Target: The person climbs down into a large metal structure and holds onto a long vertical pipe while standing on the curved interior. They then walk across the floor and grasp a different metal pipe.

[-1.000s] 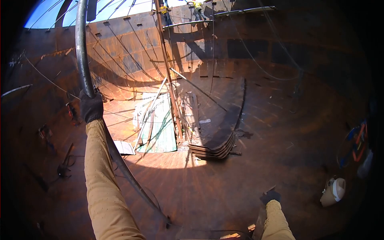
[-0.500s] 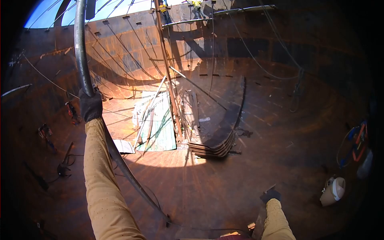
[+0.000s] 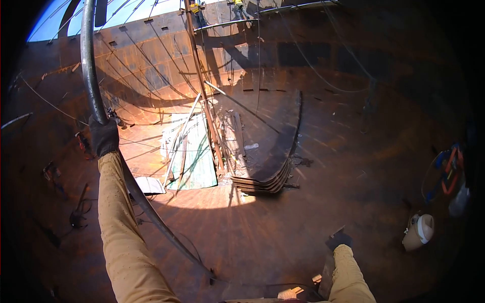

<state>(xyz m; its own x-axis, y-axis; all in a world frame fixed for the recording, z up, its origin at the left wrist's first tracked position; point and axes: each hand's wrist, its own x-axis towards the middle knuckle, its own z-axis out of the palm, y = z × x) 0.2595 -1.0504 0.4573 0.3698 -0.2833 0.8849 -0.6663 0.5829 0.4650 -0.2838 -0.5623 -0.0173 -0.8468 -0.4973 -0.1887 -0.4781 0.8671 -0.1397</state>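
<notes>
My left hand [image 3: 104, 136], in a dark glove, is wrapped around a long grey metal pipe [image 3: 89, 60]. The pipe rises past the top of the view and runs down beneath my forearm to the lower middle; it looks bowed in this wide lens. My right hand [image 3: 339, 239], also gloved, is low on the right, closed at the upper end of a flat, board-like piece [image 3: 327, 275]. A thin tip sticks out above that hand. Its fingers are dark and hard to make out. Small light-coloured wooden pieces [image 3: 290, 293] lie near the bottom edge.
Curved rusty steel walls surround the floor. A stack of bent plates [image 3: 262, 184] lies mid-floor, beside green-white sheeting [image 3: 199, 161] and a brown upright pole [image 3: 198, 60]. A beige container [image 3: 418, 233] and orange-blue gear [image 3: 449, 169] are at right. Two people [image 3: 240, 10] stand high at the back.
The whole view has shifted a little, so most things sit further left and slightly higher. My left hand keeps its hold on the pipe; my right hand stays low on the right.
</notes>
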